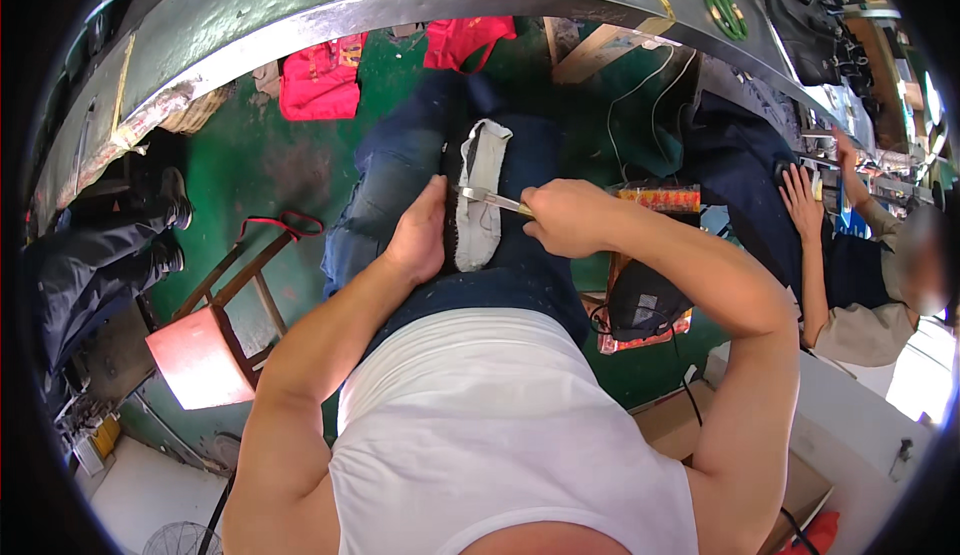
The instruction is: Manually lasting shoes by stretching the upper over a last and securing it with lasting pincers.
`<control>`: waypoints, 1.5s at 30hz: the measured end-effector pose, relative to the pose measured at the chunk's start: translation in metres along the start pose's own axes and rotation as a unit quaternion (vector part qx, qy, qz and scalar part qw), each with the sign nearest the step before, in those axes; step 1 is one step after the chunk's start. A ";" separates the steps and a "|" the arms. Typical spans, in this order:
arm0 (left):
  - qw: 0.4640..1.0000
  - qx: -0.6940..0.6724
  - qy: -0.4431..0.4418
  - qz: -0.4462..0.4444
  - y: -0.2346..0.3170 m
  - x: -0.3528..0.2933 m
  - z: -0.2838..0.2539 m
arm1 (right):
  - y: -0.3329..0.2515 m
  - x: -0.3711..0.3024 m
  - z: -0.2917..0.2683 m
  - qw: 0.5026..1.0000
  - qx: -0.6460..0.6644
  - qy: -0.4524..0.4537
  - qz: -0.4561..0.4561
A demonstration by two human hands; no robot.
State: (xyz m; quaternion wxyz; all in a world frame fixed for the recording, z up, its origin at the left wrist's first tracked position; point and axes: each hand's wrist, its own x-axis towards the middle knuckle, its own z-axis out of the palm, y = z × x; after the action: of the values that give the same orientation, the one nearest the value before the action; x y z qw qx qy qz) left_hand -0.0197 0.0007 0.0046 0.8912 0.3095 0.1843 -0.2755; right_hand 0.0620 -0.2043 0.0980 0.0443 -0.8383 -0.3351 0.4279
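Across my lap lies a long shoe-shaped piece (pixel 480 238), its off-white bottom facing up and a dark brown side showing at the left edge. My left hand (pixel 424 232) is closed against that dark side and steadies it, with the thumb upward; part of its grip is hidden. My right hand (pixel 566 217) is wrapped around the handle of a hammer (pixel 507 203). The tool's metal head touches or hangs just over the middle of the white bottom; which of the two I cannot tell.
A metal-edged workbench (pixel 330 15) curves across the front, with green-handled scissors (pixel 724 13) and black shoes (pixel 800 40). Red bags (pixel 320 80) lie beneath. A wooden stool (pixel 205 355) stands left, a black cap-like item (pixel 645 300) right. Another person (pixel 850 285) works at right.
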 end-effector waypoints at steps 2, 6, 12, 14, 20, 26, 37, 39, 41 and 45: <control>0.999 -0.006 0.045 0.023 -0.014 0.011 -0.015 | 0.011 0.010 0.018 0.998 0.043 0.049 -0.023; 0.966 0.038 0.251 0.042 -0.024 0.038 -0.005 | 0.020 0.018 0.065 0.971 0.147 0.184 -0.032; 0.829 0.438 0.316 0.144 -0.025 0.046 -0.009 | 0.009 0.005 0.056 0.965 0.198 0.168 0.026; 0.804 0.481 0.308 0.165 -0.028 0.047 -0.020 | 0.015 -0.001 0.048 0.977 0.191 0.086 0.031; 0.773 0.551 0.255 0.184 -0.020 0.035 0.003 | 0.028 0.016 0.074 0.921 -0.011 0.390 -0.012; 0.660 0.676 0.174 0.277 -0.026 0.030 -0.015 | 0.043 0.020 0.071 0.964 0.121 0.216 0.099; 0.597 0.793 0.097 0.069 0.004 0.028 0.007 | 0.044 0.035 0.030 0.933 0.282 0.225 0.009; 0.577 0.812 0.075 0.047 0.017 0.020 0.025 | 0.042 0.053 0.039 0.953 0.193 0.231 0.017; 0.557 0.828 0.055 0.023 0.008 0.014 0.012 | 0.041 0.047 0.040 0.958 0.187 0.216 0.024; 0.766 0.612 0.139 0.137 -0.016 0.006 -0.024 | 0.032 0.027 0.025 0.954 0.228 0.193 0.023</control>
State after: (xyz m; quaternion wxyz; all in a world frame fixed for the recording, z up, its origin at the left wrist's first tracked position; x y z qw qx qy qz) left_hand -0.0288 0.0034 -0.0230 0.5054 0.8464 0.0545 -0.1588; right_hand 0.0711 -0.2182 0.0518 0.2882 -0.8801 -0.1940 0.3236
